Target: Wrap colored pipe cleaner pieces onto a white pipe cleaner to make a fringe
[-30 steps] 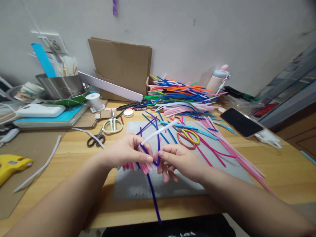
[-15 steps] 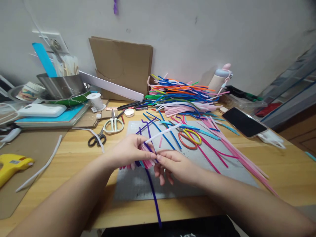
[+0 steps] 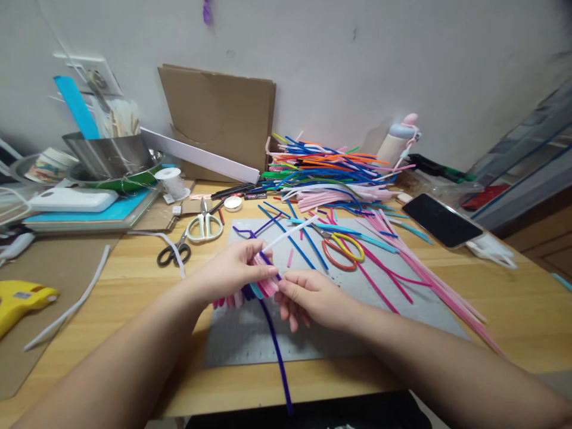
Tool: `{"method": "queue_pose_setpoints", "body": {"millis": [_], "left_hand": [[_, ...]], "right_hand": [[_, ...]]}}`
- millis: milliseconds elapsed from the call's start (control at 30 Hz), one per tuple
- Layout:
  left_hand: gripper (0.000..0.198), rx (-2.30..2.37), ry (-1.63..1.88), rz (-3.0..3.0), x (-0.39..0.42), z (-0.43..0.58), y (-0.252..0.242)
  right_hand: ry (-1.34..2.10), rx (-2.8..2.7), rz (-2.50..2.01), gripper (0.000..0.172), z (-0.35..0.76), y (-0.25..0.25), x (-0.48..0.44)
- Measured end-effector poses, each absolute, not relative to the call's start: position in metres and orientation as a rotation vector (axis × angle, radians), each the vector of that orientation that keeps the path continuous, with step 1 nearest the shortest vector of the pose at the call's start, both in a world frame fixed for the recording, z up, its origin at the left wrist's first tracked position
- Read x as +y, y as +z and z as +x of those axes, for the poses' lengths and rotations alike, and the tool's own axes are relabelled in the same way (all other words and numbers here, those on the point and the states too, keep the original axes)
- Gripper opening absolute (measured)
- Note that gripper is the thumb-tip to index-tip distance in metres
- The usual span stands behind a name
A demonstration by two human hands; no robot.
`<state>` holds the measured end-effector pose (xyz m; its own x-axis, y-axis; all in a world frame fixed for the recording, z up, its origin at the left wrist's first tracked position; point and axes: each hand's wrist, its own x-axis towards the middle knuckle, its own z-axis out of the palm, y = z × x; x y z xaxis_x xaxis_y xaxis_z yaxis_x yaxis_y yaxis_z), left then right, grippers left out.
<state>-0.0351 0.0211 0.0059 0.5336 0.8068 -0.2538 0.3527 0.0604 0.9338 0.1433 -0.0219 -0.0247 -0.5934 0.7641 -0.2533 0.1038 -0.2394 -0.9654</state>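
My left hand (image 3: pixel 232 271) is closed around a small bundle of pink and blue pipe cleaner pieces (image 3: pixel 261 286) above a grey cutting mat (image 3: pixel 339 325). A white pipe cleaner (image 3: pixel 290 233) sticks out of the bundle toward the back right. A purple pipe cleaner (image 3: pixel 277 351) is wound round the bundle; its long tail hangs toward me and a short end points back left. My right hand (image 3: pixel 308 298) pinches the purple pipe cleaner right beside the bundle, fingertips touching my left thumb.
A heap of coloured pipe cleaners (image 3: pixel 326 173) lies at the back, long pink ones (image 3: pixel 424 280) to the right. Red-and-yellow scissors (image 3: pixel 342 250), white scissors (image 3: pixel 204 226) and black scissors (image 3: pixel 172 253) lie around. A phone (image 3: pixel 440 219), a yellow glue gun (image 3: pixel 20 298) and cardboard (image 3: pixel 218 119) are nearby.
The purple loop that stood open between my hands has been drawn tight against the bundle. My right hand moved left to meet my left hand; the short purple end swung to the back left.
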Motion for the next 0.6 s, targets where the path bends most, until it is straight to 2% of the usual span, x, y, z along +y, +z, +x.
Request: {"method": "queue_pose_setpoints", "body": {"millis": [267,600], "left_hand": [[0.025,0.955,0.380,1.552,0.0206,-0.0343,0.0048],[0.026,1.005,0.477,1.488,0.0235,-0.0343,0.0027]], "right_hand": [[1.834,-1.594,-1.034,0.029,0.1441,-0.0296,-0.0200],[1.730,-1.707,-1.049,0.029,0.1458,-0.0304,-0.0211]]}}
